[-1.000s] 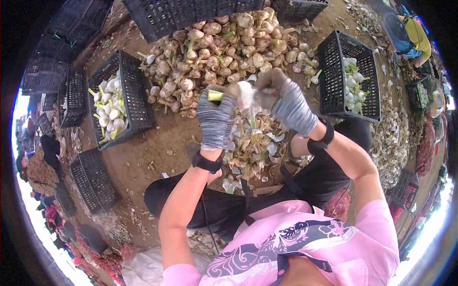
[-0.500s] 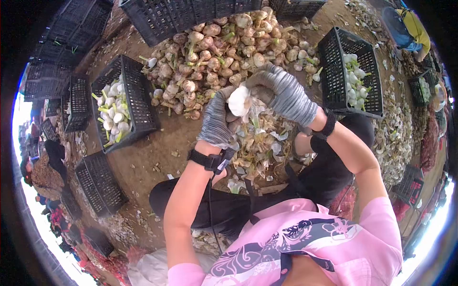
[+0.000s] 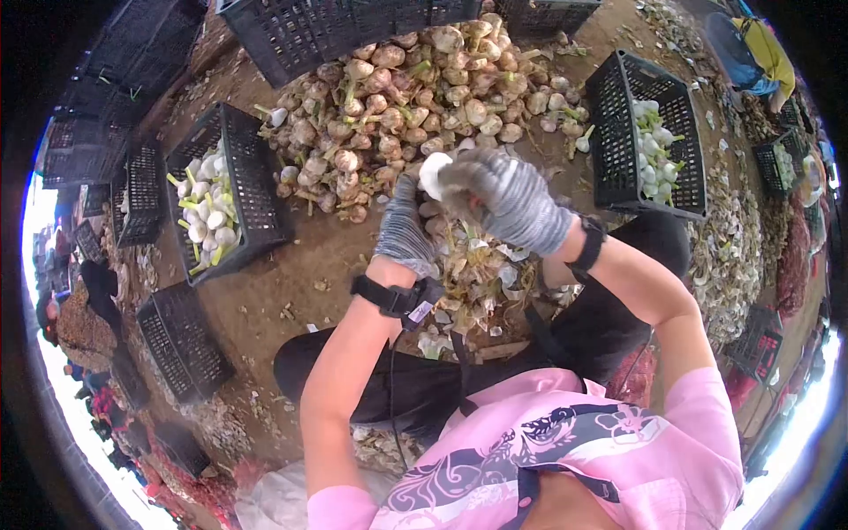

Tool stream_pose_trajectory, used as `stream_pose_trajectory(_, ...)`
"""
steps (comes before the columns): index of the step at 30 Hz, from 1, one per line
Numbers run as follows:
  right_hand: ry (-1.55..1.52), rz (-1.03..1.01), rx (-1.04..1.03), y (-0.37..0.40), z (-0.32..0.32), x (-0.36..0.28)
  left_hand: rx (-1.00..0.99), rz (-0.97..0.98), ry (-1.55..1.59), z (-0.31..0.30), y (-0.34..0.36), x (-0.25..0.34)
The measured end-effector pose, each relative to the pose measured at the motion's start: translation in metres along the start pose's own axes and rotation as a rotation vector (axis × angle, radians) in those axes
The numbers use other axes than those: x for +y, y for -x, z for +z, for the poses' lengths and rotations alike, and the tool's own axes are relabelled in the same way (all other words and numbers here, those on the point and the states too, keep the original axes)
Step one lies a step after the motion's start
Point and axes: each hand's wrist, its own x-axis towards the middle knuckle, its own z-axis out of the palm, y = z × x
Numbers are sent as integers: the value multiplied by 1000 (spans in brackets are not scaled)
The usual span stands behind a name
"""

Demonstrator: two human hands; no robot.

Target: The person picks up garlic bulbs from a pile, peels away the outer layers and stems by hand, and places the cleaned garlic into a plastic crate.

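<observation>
My left hand (image 3: 405,225), in a grey striped glove, grips a white garlic bulb (image 3: 434,175) between thumb and fingers. My right hand (image 3: 512,199), gloved alike, is closed with its curled fingers pressed on the bulb's right side. Those fingertips are partly hidden and slightly blurred. Just beyond both hands lies a heap of unpeeled, brownish garlic (image 3: 389,115). Below the hands, loose garlic skins (image 3: 468,287) cover the ground between my legs.
Black crates of white garlic with green stems stand at the left (image 3: 256,190) and right (image 3: 609,132). Another black crate (image 3: 344,31) stands behind the heap, and one more (image 3: 184,343) at lower left. A person in yellow (image 3: 767,53) is at the far upper right.
The garlic bulb has tilted and moved slightly up and left. My right hand has turned and curled inward, with its fingers now covering the bulb's right side.
</observation>
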Motion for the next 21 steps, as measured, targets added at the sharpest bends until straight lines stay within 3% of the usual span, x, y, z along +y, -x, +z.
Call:
stream_pose_trajectory(2,57,-2,-72,7,9,21,-207,-73,37,-7,2,-4)
stream_pose_trajectory(4,-444,464,240,8,16,42,-305,-99,13,-5,10,-1)
stream_pose_trajectory(5,-489,531,250,6,10,53,-215,-72,44,0,13,-1)
stream_pose_trajectory(6,-573,747,150,5,7,62,-124,-45,75,3,14,0)
stream_pose_trajectory(8,-1107,810,57,21,8,62,-102,-44,57,-3,4,-3)
stream_pose_trajectory(10,-1396,1064,5,35,19,49,69,87,-304,-4,-1,-11)
stream_pose_trajectory(11,-1635,1178,-58,41,26,49,-4,169,-560,-4,3,-16)
stream_pose_trajectory(12,-1845,1176,-73,52,35,56,-56,214,-743,-8,-6,-22)
stream_pose_trajectory(14,-1475,995,-69,79,54,77,-169,187,-775,6,16,-28)
stream_pose_trajectory(15,-1474,994,-68,91,56,95,-171,188,-775,2,16,-30)
stream_pose_trajectory(17,-2292,1077,513,112,45,138,-222,163,-771,-7,11,-35)
stream_pose_trajectory(18,-2304,1135,783,111,16,141,-221,161,-767,-8,11,-34)
stream_pose_trajectory(20,-2213,566,940,127,-19,167,-259,149,-662,-10,12,-32)
stream_pose_trajectory(21,-2137,516,1125,125,-36,165,-237,151,-721,-1,22,-27)
